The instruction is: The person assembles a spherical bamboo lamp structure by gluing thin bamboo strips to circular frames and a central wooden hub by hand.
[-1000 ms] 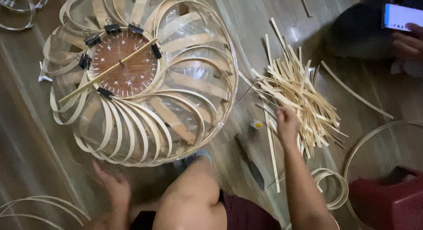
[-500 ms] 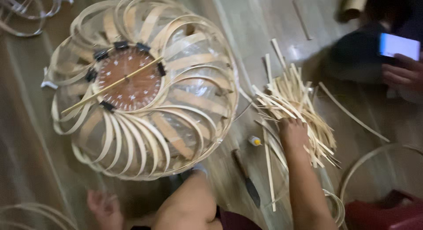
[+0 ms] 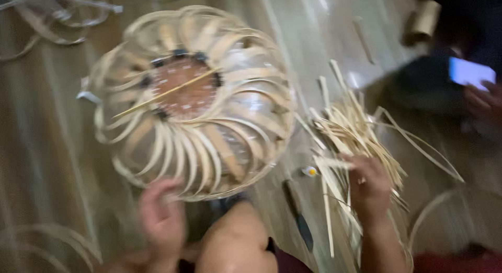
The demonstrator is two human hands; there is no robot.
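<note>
Sitting on a wooden plank floor (image 3: pixel 47 147), I have my right hand (image 3: pixel 368 187) curled down into the loose pile of bamboo strips (image 3: pixel 355 134), though the blur hides whether it grips any. My left hand (image 3: pixel 162 215) rests half open against the near rim of the round bamboo frame (image 3: pixel 193 100), holding nothing. Between my hands a dark knife (image 3: pixel 299 216) lies on the floor; beyond my right, another person's hand (image 3: pixel 483 103) holds a lit phone (image 3: pixel 470 73).

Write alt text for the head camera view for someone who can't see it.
A right hand rests on a pile of bamboo strips beside a round bamboo frame on a wooden floor; the left hand touches the frame's near edge.
</note>
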